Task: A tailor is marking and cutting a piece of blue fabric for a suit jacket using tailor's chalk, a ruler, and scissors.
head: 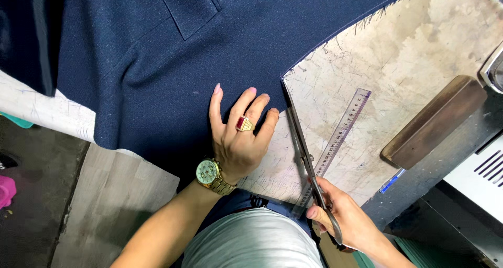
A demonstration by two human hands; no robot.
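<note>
A dark navy cloth [173, 53] with a sewn pocket flap lies spread over a worn work table [419, 42]. My left hand [238, 137], with a red-stoned ring and a gold watch, presses flat on the cloth near its right cut edge. My right hand [340, 215] grips the handles of long tailor's scissors [301, 137]. The blades run along the cloth's edge, tips at its corner.
A clear plastic ruler [343, 132] lies on the table right of the scissors. A brown wooden block [432, 121] rests at the table's right edge, with a blue pen [392, 180] below it. White machine housing [477, 179] stands at the far right. Floor shows at the lower left.
</note>
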